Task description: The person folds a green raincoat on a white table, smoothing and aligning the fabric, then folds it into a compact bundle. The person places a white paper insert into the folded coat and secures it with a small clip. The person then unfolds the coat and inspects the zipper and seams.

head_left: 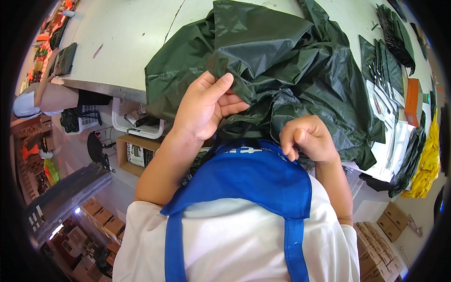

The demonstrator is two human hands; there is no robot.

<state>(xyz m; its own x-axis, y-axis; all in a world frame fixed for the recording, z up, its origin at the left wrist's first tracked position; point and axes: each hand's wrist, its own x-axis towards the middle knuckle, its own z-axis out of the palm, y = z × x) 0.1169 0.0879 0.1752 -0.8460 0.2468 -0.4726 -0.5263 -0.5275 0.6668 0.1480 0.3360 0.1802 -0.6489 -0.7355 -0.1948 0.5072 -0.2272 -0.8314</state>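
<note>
A large dark green sheet of shiny, thin coated fabric [300, 70] lies crumpled over the table and hangs past its front edge toward my blue apron [239, 176]. My left hand [204, 105] pinches the near edge of this fabric, thumb on top and fingers curled below. To the right, my right hand [310, 139] is closed just above the apron, against the fabric's near folds. Its fingers curl inward, and whatever sits in them is hidden. Whether the piece is a finished garment cannot be made out.
A pale table [122, 42] carries a small pen-like item [97, 50]. On the right are stacked dark pieces [383, 66], an orange box [413, 102] and yellow fabric [425, 164]. At left stand a white basket [115, 115], a carton [123, 157] and another person [58, 96].
</note>
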